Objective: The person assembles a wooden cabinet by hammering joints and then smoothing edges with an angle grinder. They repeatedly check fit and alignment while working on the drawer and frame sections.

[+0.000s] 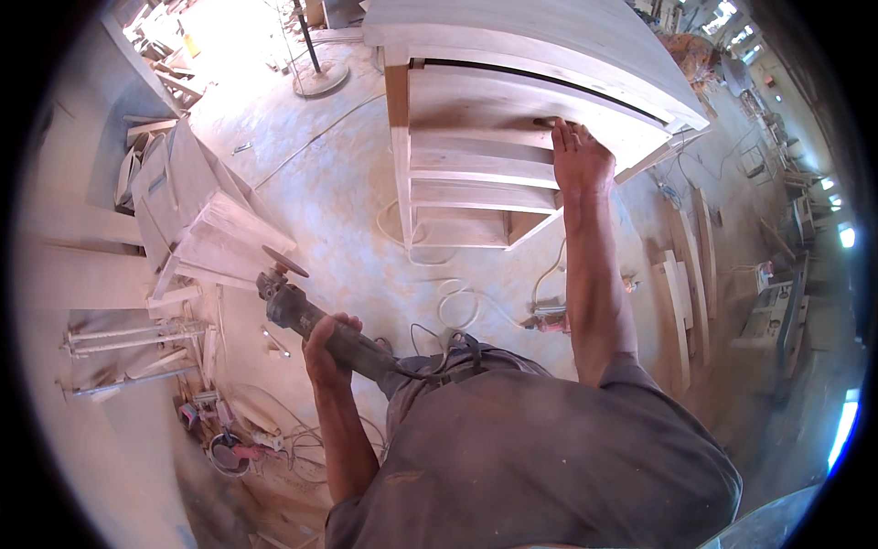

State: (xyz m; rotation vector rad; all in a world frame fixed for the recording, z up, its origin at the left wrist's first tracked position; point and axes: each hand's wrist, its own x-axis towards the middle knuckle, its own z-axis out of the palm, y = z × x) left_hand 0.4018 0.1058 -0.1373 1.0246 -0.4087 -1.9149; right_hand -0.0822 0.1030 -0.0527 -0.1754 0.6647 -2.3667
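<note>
My left hand point(327, 346) is wrapped round the body of a dark angle grinder point(294, 309), held low at my left side. A thin round disc point(285, 262) sits on the grinder's head, away from any wood. In front of me stands a pale bare-wood cabinet point(530, 41). My right hand point(583, 160) rests on its upper front panel point(476, 101), fingers stretched out and close together, beside a dark mark on the wood. Below that panel the cabinet has open bays with rails point(480, 194). The grinder's cord trails toward my waist.
Another wooden piece point(224, 233) stands on the left. Clamps point(137, 339) and a red power tool point(233, 453) lie lower left. Cords point(457, 302) coil on the dusty floor by another tool point(549, 320). Planks point(681, 293) lie at right, and a round-based stand point(320, 80) is behind.
</note>
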